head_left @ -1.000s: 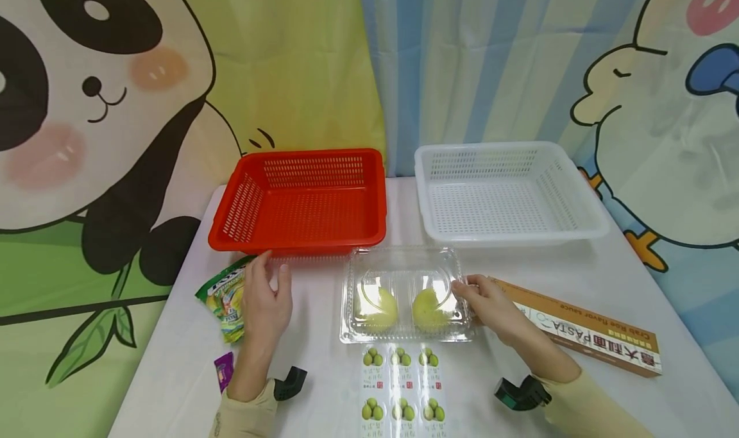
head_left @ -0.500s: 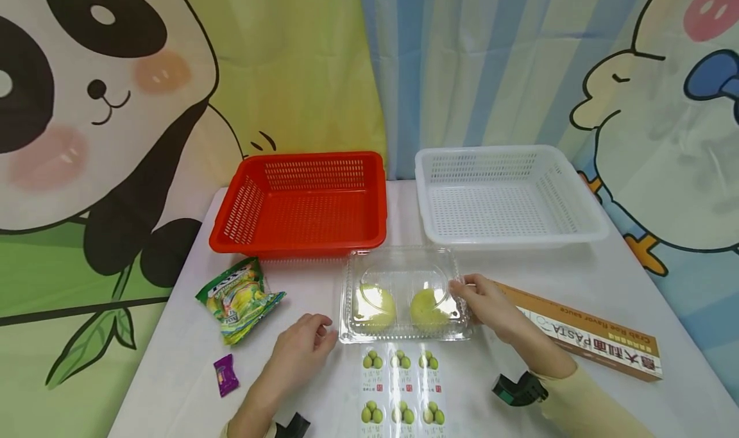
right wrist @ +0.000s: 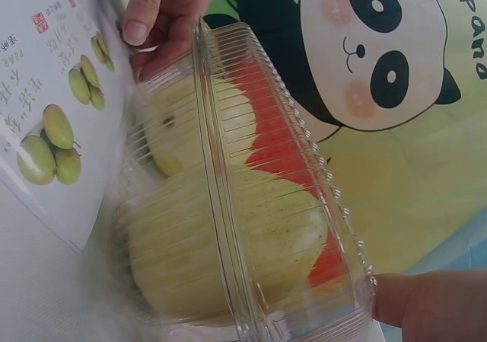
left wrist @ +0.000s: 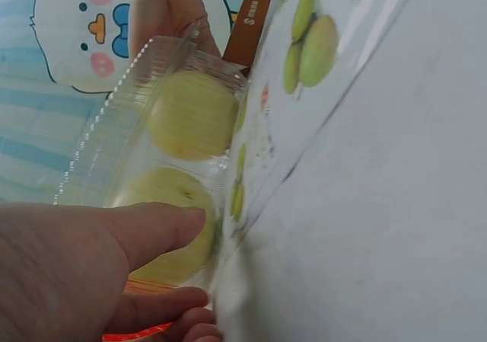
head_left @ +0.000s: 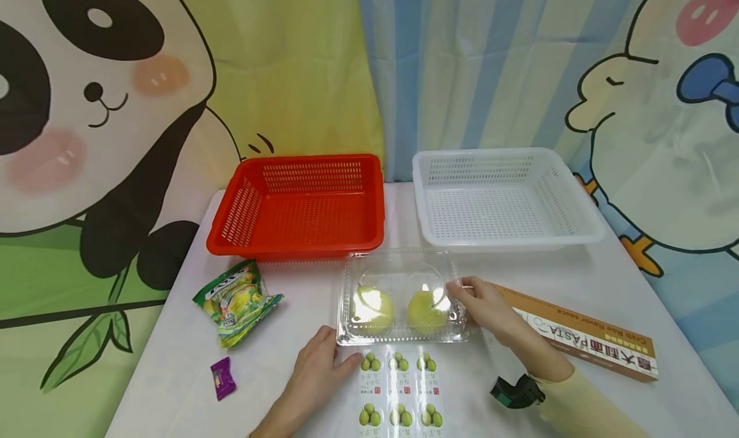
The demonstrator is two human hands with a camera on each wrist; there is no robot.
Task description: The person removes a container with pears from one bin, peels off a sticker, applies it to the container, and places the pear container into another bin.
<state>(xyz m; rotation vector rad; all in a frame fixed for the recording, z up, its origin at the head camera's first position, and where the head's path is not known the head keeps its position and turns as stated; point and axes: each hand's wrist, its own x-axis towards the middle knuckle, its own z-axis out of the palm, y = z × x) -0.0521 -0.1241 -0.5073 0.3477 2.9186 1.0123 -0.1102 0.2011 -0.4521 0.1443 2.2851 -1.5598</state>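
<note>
In the head view a clear plastic clamshell box (head_left: 402, 277) sits mid-table, its lid down over two yellow-green pears (head_left: 427, 311). My right hand (head_left: 485, 306) grips the box by its right side. Near the box's front left corner is my left hand (head_left: 317, 370), thumb stretched toward a sheet of fruit labels (head_left: 401, 393) lying in front of the box. The left wrist view gives the left thumb and fingers (left wrist: 156, 235) apart, with no object between them. Up close in the right wrist view, the box (right wrist: 228, 205) fills the middle; only part of the right hand (right wrist: 426, 304) shows.
Behind the box stand a red basket (head_left: 312, 249) on the left and a white basket (head_left: 514, 238) on the right. A green snack bag (head_left: 239, 303) and a small purple packet (head_left: 222, 378) lie at left. A long pasta box (head_left: 583, 335) lies at right.
The left hand has drawn back from the green snack bag and swung right and toward the front, reaching the box's front left corner. My right hand stays on the box.
</note>
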